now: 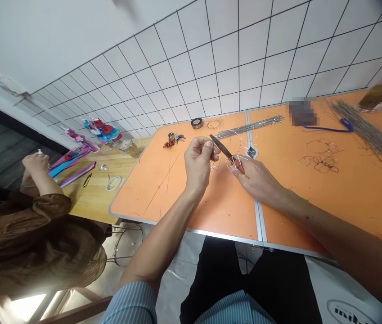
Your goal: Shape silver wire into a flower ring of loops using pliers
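Observation:
My left hand point(198, 163) is closed, with thumb and fingers pinched on thin silvery wire near the tip of a dark, narrow tool. My right hand point(253, 176) is closed round the near end of that tool point(222, 146), whose long tip points up and left toward my left hand. Bent wire loops point(226, 163) hang between both hands above the orange table point(184, 193). Behind them lies a bundle of straight silvery wires point(254, 126). Which fingers hold the wire on the right is hard to make out.
A tape roll point(196, 123) and keys point(174, 140) lie toward the back. Wire flower shapes point(322, 163), a blue strip point(329, 129) and a thick wire bundle point(373, 130) are at right. A person in brown point(35, 238) works at the wooden table point(92, 202) on the left.

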Demonstrator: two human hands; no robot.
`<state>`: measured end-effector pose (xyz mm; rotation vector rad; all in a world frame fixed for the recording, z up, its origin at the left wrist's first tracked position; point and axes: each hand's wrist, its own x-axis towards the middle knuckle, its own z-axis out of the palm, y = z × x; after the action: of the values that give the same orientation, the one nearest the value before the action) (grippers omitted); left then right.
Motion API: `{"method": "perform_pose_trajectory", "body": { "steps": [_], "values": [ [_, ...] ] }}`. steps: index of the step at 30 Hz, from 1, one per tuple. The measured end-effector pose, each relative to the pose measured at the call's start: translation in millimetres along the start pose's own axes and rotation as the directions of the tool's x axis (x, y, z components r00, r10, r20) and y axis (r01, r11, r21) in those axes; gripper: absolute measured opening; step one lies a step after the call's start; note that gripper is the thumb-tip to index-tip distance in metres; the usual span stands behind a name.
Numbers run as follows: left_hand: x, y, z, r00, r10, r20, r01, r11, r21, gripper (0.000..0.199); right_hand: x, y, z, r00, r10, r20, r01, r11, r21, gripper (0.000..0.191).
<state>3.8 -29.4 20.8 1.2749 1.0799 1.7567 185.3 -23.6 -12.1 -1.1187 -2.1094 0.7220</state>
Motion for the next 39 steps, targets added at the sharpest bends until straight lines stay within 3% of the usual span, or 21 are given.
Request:
{"method": "perform_pose_trajectory", "body": {
  "steps": [7, 15, 23, 35, 39],
  "values": [
    [6, 4, -8.6, 0.999, 0.034, 0.017, -0.034, 0.999, 0.007, 0.026, 3, 8, -5, 0.999, 0.046, 0.008, -0.046, 0.999, -0.012, 0.015],
    [7, 7, -12.9, 0.996, 0.064, 0.064, -0.065, 0.998, 0.015, 0.029, 6, 21, -3, 0.998, -0.01, -0.058, -0.005, 0.968, -0.25, 0.025],
    [10, 13, -20.6, 0.991, -0.025, 0.132, 0.03, 0.999, -0.031, 0.03, 8, 36, -8, 0.953, -0.237, -0.188, 0.091, 0.819, -0.566, 0.047],
    [7, 15, -11.7, 0.972, -0.123, 0.2, 0.158, 0.973, -0.169, 0.039, 9, 28, -22, 0.934, -0.299, -0.198, 0.086, 0.722, -0.686, 0.051],
    [7, 20, -10.6, 0.958, -0.173, 0.231, 0.213, 0.963, -0.166, 0.045, 9, 28, -25, 0.932, -0.304, -0.196, 0.1, 0.736, -0.67, 0.052]
  ]
}}
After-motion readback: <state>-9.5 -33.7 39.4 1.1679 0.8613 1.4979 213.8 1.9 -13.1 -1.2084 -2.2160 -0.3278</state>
